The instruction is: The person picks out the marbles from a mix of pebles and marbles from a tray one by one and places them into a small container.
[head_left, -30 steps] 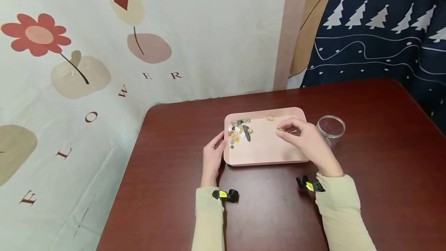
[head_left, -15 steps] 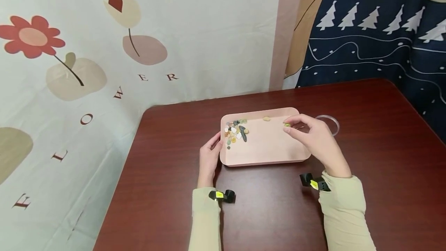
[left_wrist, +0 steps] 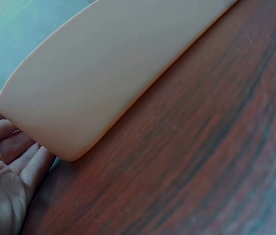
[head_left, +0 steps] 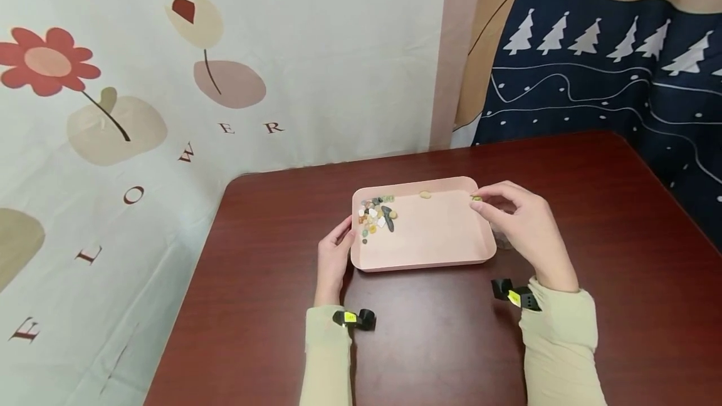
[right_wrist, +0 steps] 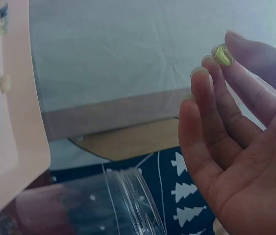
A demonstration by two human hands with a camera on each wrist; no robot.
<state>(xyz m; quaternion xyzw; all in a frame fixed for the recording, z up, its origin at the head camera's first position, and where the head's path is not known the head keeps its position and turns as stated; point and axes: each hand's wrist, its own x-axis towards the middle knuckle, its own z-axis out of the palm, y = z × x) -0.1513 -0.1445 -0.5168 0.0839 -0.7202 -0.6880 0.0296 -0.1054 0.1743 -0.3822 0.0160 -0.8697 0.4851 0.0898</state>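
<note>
I saw the right hand (head_left: 527,227) pinching a green marble (right_wrist: 223,55) — near the two o'clock corner of the pink tray (head_left: 434,237) — with a clear jar (right_wrist: 91,205) at three o'clock. The left hand (head_left: 331,263) rested, unclenched, against the tray's nine o'clock end, where small stones (head_left: 388,220) lay clustered inside.

Dark red serif capital letters (head_left: 186,153) are printed on the pale white hanging cloth (head_left: 338,49) — F, L, O, W, E and R, reading FLOWER. F stands lowest at the far left; L, O and W climb in a slant to the right; E and R sit nearly level. A small bright yellow label (head_left: 350,317) marks the black plastic left wrist device (head_left: 366,319), another yellow label (head_left: 514,298) the right wrist device (head_left: 528,300) — any print there is too small to read.
</note>
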